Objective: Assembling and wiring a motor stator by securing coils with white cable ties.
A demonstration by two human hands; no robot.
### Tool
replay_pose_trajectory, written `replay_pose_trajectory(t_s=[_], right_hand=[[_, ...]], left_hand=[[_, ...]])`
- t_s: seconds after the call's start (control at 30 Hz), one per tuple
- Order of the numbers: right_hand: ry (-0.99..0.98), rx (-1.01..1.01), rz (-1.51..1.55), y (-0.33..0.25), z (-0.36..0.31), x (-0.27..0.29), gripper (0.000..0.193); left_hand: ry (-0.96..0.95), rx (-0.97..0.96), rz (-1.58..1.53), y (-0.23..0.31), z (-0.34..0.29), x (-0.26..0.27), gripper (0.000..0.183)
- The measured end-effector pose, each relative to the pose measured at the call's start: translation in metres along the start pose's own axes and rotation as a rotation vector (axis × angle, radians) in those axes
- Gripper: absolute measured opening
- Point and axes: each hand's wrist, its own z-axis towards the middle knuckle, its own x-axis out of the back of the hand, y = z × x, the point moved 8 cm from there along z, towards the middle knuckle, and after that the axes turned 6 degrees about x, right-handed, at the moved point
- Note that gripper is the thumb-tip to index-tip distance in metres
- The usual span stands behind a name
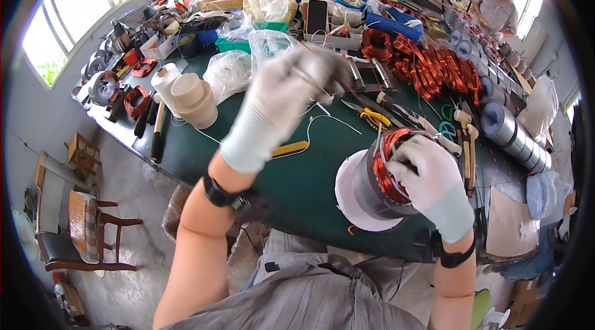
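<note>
- One green table [310,190], mid-frame, its far side hidden by clutter.
- Two gloved hands: left hand [294,75] raised, upper centre, too blurred to tell its fingers' state; right hand [429,175], palm down, fingers bent over copper wire [385,173], grip unclear.
- One grey cylinder [368,188] around that wire, right of centre, partly covered.

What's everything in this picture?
Table: one, dark green, centre
Stator: one, grey with copper windings, near right
Stator cores: several, silver, right edge
Coil bundles: many, reddish, mostly far right
Plastic bags: several, clear, far side mostly
Phone: one, black, far middle
Pliers: one, yellow-handled, beyond stator
Armchair: one, brown, left floor
People: at least three, mixed clothes, background
Clutter: uncountable, many colours, tabletop
Left hand: one, white glove, above table
Right hand: one, white glove, on windings
</note>
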Motion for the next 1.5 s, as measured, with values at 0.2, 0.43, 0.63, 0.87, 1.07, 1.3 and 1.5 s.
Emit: replay_pose_trajectory(t_s=[0.2, 0.43, 0.63, 0.87, 1.07, 1.3, 1.5], right_hand=[[0.435, -0.215, 0.319, 0.011, -0.051, 0.032, 0.020], [0.512, -0.180, 0.273, 0.012, -0.108, 0.030, 0.017], [0.580, -0.442, 0.340, 0.047, -0.173, 0.023, 0.019], [0.620, -0.513, 0.383, 0.057, -0.194, 0.011, 0.018], [0.588, -0.465, 0.396, 0.055, -0.187, 0.010, 0.016], [0.626, -0.538, 0.433, 0.067, -0.215, 0.000, 0.017], [0.593, -0.623, 0.426, 0.071, -0.216, -0.014, 0.017]], left_hand=[[0.425, 0.191, -0.088, -0.141, 0.070, 0.159, 0.030], [0.517, 0.089, 0.798, -0.253, 0.110, 0.189, 0.028], [0.366, 0.334, 1.728, -0.278, 0.090, 0.195, 0.045], [0.229, 0.681, 1.499, -0.272, 0.103, 0.197, 0.037], [0.265, 0.465, 1.393, -0.258, 0.103, 0.222, 0.035], [0.245, 0.644, 1.580, -0.299, 0.107, 0.225, 0.037], [0.291, 0.669, 1.308, -0.296, 0.105, 0.224, 0.042]])
